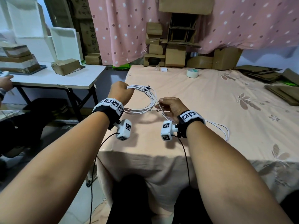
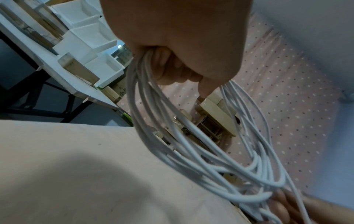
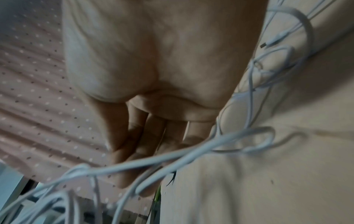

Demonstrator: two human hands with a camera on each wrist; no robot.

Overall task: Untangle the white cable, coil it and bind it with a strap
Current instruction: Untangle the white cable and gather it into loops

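Observation:
My left hand [image 1: 122, 92] is raised over the peach bedsheet [image 1: 210, 101] in a fist, gripping one side of the coiled white cable [image 1: 145, 101]. In the left wrist view the fist [image 2: 172, 45] clamps several loops of cable [image 2: 191, 144] that hang below it. My right hand [image 1: 171, 106] sits at the coil's right side, its curled fingers pinching a strand. The rest of the cable trails in loose loops [image 1: 224, 130] on the sheet past my right wrist. The right wrist view is blurred: the cable [image 3: 153, 160] crosses my fingers [image 3: 134, 144], and a plug end [image 3: 269, 44] lies on the sheet. I see no strap.
A roll of tape [image 1: 192, 73] and a small white charger [image 1: 164, 69] lie at the bed's far end. Cardboard boxes [image 1: 174, 57] stack behind. Flat cardboard [image 1: 281, 92] lies at right. A white table [image 1: 53, 80] stands left, where another person's hand [image 1: 6, 81] holds something.

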